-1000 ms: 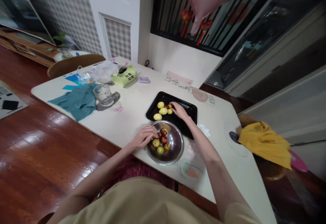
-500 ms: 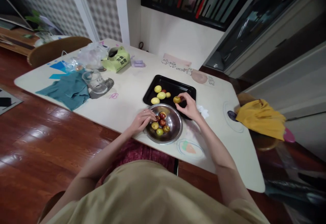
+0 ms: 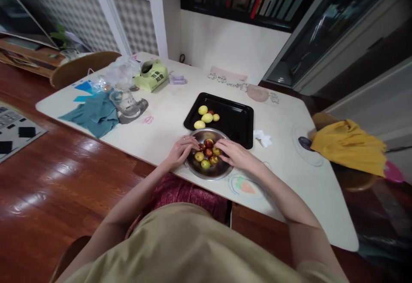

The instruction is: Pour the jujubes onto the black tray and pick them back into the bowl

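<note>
Head view: all eyes on the metal bowl [image 3: 222, 169], just below the middle of the frame, red, yellow and green fruit [image 3: 205, 164] bunched inside!
Left hand: here's the left hand [image 3: 182, 151] draped over the bowl's left rim, fingers pressed together, tips beside a dark red fruit [image 3: 201, 147]; cannot tell whether they grip.
Right hand: in over the opposite rim, the right hand [image 3: 236, 153] curves its fingers around a yellow-brown fruit [image 3: 216, 151]; pinched or merely touched, cannot tell.
Black tray: just behind the bowl, the black tray [image 3: 238, 120] carries yellow fruit [image 3: 207, 118] and one red [image 3: 210, 112], all at its left end.
Bowl step: looks like placing or arranging fruit in the bowl, both hands involved.
Fingertip fruit: letting go, I'd judge, calls for spreading the right fingers and lifting away without nudging its neighbours.
Bench: white tissue [image 3: 264, 138] on the bench [image 3: 154, 141], right of the tray.
</note>
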A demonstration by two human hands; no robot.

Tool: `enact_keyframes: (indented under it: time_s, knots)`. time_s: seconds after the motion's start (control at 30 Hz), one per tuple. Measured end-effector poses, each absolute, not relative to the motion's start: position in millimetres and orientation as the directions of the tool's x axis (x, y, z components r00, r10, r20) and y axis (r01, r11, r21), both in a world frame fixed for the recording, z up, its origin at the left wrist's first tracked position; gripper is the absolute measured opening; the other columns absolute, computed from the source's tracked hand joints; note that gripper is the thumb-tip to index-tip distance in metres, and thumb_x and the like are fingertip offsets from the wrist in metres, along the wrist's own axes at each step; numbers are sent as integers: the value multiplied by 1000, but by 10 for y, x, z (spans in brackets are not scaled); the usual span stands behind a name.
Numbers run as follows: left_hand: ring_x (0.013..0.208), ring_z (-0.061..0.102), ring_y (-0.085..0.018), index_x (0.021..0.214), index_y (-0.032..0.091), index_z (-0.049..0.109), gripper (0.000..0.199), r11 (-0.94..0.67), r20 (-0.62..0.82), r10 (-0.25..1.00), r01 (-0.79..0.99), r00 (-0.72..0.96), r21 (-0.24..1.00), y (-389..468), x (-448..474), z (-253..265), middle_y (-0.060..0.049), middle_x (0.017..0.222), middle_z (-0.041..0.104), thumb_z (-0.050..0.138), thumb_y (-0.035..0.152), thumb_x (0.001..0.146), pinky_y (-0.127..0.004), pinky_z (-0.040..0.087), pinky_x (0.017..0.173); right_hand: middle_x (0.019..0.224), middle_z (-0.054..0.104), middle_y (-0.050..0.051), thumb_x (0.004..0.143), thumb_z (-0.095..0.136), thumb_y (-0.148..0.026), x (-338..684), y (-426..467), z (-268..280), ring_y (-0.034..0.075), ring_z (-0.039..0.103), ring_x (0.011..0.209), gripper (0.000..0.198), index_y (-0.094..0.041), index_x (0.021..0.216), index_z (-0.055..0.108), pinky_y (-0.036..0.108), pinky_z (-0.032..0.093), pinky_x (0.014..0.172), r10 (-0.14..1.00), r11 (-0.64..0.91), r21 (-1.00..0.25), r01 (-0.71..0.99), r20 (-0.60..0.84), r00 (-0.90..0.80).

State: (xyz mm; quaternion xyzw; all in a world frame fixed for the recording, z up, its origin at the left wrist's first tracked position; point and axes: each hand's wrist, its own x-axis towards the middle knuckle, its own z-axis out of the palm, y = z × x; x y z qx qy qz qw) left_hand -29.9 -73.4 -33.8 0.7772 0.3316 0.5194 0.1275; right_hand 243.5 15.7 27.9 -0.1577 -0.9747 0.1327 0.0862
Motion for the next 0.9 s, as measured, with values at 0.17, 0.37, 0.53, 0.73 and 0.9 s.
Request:
enact_keyframes:
  time_s: [0.17, 0.37, 0.53, 0.73, 0.9]
  knots:
    - [106, 73, -26, 102, 18, 78, 51, -733, 712, 665, 376, 226, 566, -745, -298, -339, -12, 105, 81, 33, 35, 116, -49, 53, 104, 115, 71, 11, 95, 61, -7, 2451, 144, 270, 25, 72, 103, 29, -20, 120, 65, 35, 58, 89, 379, 867, -374, 329, 67, -923]
    - [107, 72, -25, 104, 17, 78, 47, -748, 727, 646, 383, 233, 542, -745, -294, -342, -12, 104, 81, 34, 31, 115, -48, 54, 101, 115, 79, 9, 94, 65, -5, 2453, 239, 158, 25, 77, 105, 27, -22, 112, 75, 35, 60, 92, 408, 821, -470, 324, 88, -909]
    - [103, 74, -25, 102, 17, 77, 45, -758, 738, 634, 378, 230, 532, -724, -280, -388, -12, 102, 81, 36, 29, 114, -47, 56, 99, 126, 81, 9, 97, 69, -14, 2502, 323, 199, 27, 77, 119, 25, -23, 118, 80, 41, 61, 107, 369, 817, -504, 279, 85, -926]
    - [102, 75, -24, 100, 17, 76, 42, -749, 733, 640, 397, 229, 530, -723, -266, -419, -10, 101, 82, 37, 27, 114, -46, 55, 101, 122, 81, 8, 105, 65, -33, 2435, 678, 354, 27, 77, 115, 22, -26, 117, 81, 46, 62, 105, 441, 836, -480, 266, 300, -845]
    - [103, 75, -24, 104, 17, 75, 40, -764, 744, 623, 388, 240, 515, -742, -275, -391, -11, 102, 81, 37, 25, 114, -46, 55, 100, 129, 76, 13, 104, 58, -23, 2167, 1266, 184, 30, 71, 121, 27, -21, 126, 76, 52, 58, 110, 547, 833, -373, 409, 447, -707]
